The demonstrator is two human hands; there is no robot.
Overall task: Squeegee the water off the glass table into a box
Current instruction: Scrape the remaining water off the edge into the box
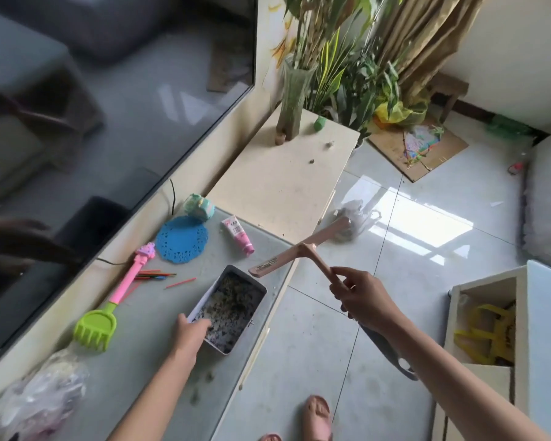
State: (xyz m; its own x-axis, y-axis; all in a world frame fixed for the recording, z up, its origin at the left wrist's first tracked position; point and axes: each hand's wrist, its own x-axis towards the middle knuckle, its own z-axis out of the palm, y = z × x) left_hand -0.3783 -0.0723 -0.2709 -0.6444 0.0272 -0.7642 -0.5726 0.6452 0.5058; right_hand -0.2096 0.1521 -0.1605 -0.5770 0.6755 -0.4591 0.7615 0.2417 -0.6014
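1. Living-room floor tiles gleam at right, while a grey glass table top (140,351) runs along a cream TV cabinet from the lower left towards the frame's centre.
2. Holding dark, wet-looking debris, a white rectangular box (229,308) sits on the glass at lower centre, close to the table's front edge.
3. At the box's near corner, the left hand (191,329) grips the wall, fingers hooked over it and thumb outside.
4. Centre right, the right hand (361,300) pinches the handle of a pink T-shaped plastic squeegee (299,248). Its blade appears lifted off the glass, slanting across the table's front edge just beyond the box.
5. Progress looks well advanced: no pooled water can be made out, though glare makes that uncertain.
6. Dark crumbs (204,380) lie on the glass below the box, suggesting one more pass is left.
7. A blue lace-edged mat (182,238), a pink tube (237,235) and a green toy rake (93,329) lie left of and above the box, apart from it.
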